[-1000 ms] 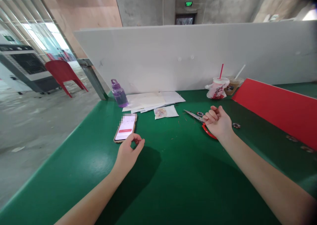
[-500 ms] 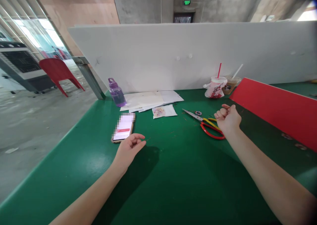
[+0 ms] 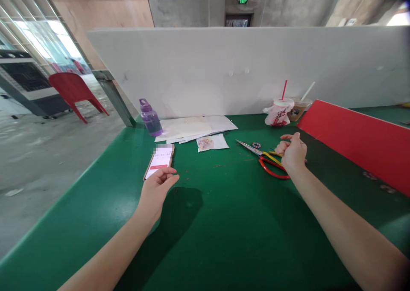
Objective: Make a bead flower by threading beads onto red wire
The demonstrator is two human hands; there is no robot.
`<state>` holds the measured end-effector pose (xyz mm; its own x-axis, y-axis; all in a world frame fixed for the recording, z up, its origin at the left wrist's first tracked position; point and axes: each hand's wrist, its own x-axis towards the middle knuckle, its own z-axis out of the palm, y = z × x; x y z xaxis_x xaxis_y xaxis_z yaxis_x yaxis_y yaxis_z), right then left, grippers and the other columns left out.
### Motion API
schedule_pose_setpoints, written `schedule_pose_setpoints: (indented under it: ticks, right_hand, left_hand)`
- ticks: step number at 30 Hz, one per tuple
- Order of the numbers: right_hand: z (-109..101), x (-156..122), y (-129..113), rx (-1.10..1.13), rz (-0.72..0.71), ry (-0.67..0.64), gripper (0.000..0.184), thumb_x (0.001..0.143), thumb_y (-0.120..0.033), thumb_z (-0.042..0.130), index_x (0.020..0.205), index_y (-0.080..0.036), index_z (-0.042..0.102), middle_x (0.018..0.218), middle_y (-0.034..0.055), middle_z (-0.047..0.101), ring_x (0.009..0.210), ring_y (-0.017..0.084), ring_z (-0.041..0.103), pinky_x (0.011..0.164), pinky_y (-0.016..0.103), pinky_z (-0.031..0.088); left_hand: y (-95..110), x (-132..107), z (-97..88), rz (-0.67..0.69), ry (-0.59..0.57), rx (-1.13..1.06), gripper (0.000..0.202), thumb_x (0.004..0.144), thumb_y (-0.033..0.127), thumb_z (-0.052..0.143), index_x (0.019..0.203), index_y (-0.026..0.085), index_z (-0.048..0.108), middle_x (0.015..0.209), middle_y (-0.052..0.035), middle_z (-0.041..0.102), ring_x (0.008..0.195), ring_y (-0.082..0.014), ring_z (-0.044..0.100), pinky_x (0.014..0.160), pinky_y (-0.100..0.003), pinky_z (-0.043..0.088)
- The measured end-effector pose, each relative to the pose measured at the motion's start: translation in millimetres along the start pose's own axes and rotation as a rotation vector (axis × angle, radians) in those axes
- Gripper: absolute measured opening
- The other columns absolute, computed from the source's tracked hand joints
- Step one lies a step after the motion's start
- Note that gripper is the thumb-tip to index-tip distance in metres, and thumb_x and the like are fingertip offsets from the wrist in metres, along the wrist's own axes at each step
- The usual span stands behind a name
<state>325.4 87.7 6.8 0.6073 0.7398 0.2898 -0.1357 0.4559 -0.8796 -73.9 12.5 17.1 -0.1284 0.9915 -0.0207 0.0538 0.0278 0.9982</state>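
Observation:
My left hand (image 3: 157, 187) hovers over the lower edge of a phone (image 3: 162, 156) with a lit screen. Its fingers are loosely bent, with a gap to the thumb, and nothing shows in them. On the right, my right hand (image 3: 293, 153) is curled closed above the handles of the scissors (image 3: 263, 155). Whatever its fingers may hold is hidden or too small to make out. The scissors have red and yellow handles, with the blades pointing to the far left. A small beaded ring (image 3: 256, 145) lies beside the blades. Between my hands, farther back, is a small white packet (image 3: 212, 142) with a coloured patch.
White sheets (image 3: 188, 128) and a purple water bottle (image 3: 151, 120) are at the back left of the green table (image 3: 224, 231). A bagged cup (image 3: 278, 114) and another drink (image 3: 298, 110) stand by the white partition (image 3: 205, 69). A red board (image 3: 355, 139) lies at right.
My left hand has shifted left and slightly up, covering more of the phone's lower end. My right hand has moved slightly left, with its fingers still curled.

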Motion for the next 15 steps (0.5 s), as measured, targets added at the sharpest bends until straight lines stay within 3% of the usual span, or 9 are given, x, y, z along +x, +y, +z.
schedule_pose_setpoints:
  ticks: [8,15]
  right_hand:
    - [-8.6,5.3,-0.8,-0.149,-0.046,-0.041,0.046,0.088,-0.059,0.031,0.069,-0.020,0.047,0.033,-0.0111,0.025,0.028,0.006,0.021,0.034,0.021,0.028]
    - [-12.9,-0.1,-4.6,-0.446,-0.127,-0.133,0.044,0.086,-0.057,0.041,0.070,-0.017,0.053,0.037,-0.0074,0.036,0.030,0.006,0.033,0.033,0.020,0.024]
  left_hand:
    - [-3.1,0.2,1.3,-0.103,0.014,-0.122,0.028,0.065,0.027,0.073,0.086,0.018,0.056,0.067,0.0039,0.049,0.062,-0.0085,0.049,0.062,-0.021,0.039]
    - [-12.1,9.7,-4.1,-0.139,0.037,-0.134,0.032,0.065,0.028,0.072,0.091,0.018,0.055,0.075,0.0024,0.050,0.063,-0.0079,0.050,0.065,-0.022,0.042]
